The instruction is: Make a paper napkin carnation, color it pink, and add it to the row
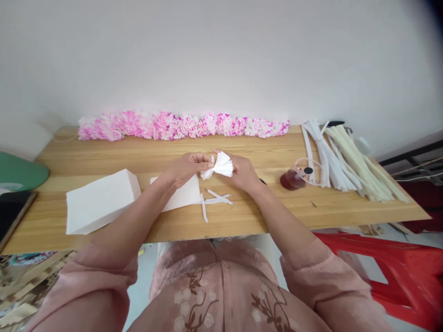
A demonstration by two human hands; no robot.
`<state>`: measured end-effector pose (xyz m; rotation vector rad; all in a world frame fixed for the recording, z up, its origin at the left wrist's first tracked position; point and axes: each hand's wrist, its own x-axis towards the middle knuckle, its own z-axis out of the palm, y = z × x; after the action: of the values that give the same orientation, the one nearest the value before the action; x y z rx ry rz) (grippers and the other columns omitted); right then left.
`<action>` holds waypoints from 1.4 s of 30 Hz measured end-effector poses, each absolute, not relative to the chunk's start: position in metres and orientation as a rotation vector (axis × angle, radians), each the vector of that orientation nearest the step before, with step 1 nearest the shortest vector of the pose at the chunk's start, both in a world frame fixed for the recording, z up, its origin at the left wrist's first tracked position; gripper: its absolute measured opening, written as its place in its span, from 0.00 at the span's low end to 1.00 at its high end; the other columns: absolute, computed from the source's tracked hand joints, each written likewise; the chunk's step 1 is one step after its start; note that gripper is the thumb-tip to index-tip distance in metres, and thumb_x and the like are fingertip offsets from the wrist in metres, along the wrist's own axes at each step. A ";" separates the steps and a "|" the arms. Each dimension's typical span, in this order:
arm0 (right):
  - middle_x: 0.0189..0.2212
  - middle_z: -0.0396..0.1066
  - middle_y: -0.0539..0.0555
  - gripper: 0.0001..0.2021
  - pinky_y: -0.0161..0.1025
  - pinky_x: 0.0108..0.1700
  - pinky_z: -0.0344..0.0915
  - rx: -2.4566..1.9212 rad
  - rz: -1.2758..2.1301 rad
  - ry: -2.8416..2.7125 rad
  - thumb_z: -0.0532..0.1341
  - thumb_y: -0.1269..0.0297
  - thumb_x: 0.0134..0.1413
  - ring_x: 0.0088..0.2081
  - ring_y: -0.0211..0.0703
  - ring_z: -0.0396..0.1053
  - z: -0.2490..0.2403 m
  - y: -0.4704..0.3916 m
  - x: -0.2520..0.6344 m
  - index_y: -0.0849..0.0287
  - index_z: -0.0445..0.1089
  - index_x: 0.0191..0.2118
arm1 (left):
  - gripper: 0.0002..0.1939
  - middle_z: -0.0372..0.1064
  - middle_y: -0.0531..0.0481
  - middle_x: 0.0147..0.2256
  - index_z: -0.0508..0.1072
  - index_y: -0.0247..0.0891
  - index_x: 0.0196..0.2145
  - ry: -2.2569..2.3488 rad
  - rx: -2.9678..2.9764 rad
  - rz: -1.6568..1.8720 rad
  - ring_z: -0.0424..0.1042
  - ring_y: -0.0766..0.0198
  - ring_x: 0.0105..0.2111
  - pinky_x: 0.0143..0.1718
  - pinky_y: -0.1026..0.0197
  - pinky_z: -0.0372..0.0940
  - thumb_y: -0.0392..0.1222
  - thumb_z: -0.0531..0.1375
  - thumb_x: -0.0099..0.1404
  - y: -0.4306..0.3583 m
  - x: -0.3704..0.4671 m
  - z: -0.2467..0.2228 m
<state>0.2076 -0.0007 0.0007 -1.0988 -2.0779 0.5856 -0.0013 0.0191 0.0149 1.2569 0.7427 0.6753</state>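
Above the middle of the wooden table, a pleated white paper bow is pinched at its centre and fanned out at both ends. My left hand grips it from the left, thumb and fingers closed near its narrow middle. On the other side my right hand holds the bow's right part, its fingertips partly hidden behind the paper. Below the hands lie several short white strips. A flat stack of white paper rests under my left forearm.
A thick white paper block lies left. Pink-and-white paper flowers line the wall. A cup of dark red liquid stands right, beside white strip bundles and cream ones. A green object is far left; a red stool stands below right.
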 end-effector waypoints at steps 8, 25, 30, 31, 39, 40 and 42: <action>0.29 0.73 0.56 0.14 0.39 0.37 0.64 -0.998 0.604 -2.178 0.56 0.60 0.61 0.32 0.44 0.70 -0.005 0.001 0.210 0.59 0.77 0.40 | 0.20 0.75 0.46 0.35 0.74 0.36 0.34 0.801 1.117 0.697 0.70 0.66 0.30 0.29 0.63 0.62 0.46 0.74 0.46 0.020 0.001 0.013; 0.22 0.70 0.51 0.14 0.36 0.31 0.55 -1.310 0.725 -1.869 0.60 0.55 0.53 0.26 0.40 0.64 -0.011 0.008 0.206 0.59 0.66 0.23 | 0.14 0.75 0.50 0.34 0.75 0.38 0.34 1.085 1.659 0.835 0.71 0.63 0.32 0.32 0.63 0.63 0.47 0.69 0.52 0.013 0.009 0.020; 0.21 0.69 0.52 0.14 0.36 0.30 0.53 -1.364 0.666 -1.899 0.59 0.58 0.55 0.25 0.40 0.65 -0.008 0.006 0.205 0.60 0.66 0.22 | 0.13 0.78 0.50 0.36 0.78 0.40 0.39 1.188 1.855 0.915 0.75 0.59 0.38 0.40 0.61 0.65 0.47 0.66 0.58 0.008 0.013 0.025; 0.21 0.69 0.52 0.14 0.36 0.31 0.54 -1.360 0.649 -1.922 0.59 0.59 0.56 0.26 0.40 0.66 -0.007 0.006 0.205 0.60 0.67 0.23 | 0.12 0.78 0.50 0.36 0.78 0.40 0.39 1.200 1.874 0.922 0.75 0.59 0.38 0.40 0.62 0.66 0.47 0.65 0.58 0.007 0.013 0.026; 0.23 0.74 0.54 0.15 0.38 0.36 0.59 -1.327 0.521 -2.030 0.57 0.61 0.59 0.29 0.44 0.70 -0.005 0.005 0.207 0.59 0.72 0.24 | 0.11 0.79 0.49 0.36 0.79 0.41 0.42 1.234 2.128 1.021 0.75 0.60 0.36 0.40 0.61 0.65 0.43 0.62 0.63 0.001 0.019 0.025; 0.24 0.75 0.54 0.15 0.38 0.37 0.59 -1.323 0.509 -2.025 0.56 0.62 0.59 0.30 0.44 0.71 -0.005 0.005 0.207 0.59 0.72 0.24 | 0.12 0.79 0.49 0.37 0.79 0.41 0.43 1.239 2.162 1.045 0.75 0.59 0.37 0.41 0.60 0.65 0.44 0.62 0.63 0.001 0.019 0.024; 0.26 0.76 0.55 0.14 0.38 0.37 0.60 -1.316 0.498 -1.994 0.56 0.64 0.59 0.31 0.44 0.72 -0.006 0.003 0.208 0.59 0.71 0.24 | 0.14 0.79 0.47 0.39 0.79 0.41 0.45 1.242 2.198 1.080 0.74 0.58 0.38 0.43 0.58 0.65 0.44 0.62 0.64 0.001 0.019 0.021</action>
<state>0.2077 0.0034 -0.0065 -1.3161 -1.9938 0.4977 0.0188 0.0013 0.0211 2.1980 1.2425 1.0798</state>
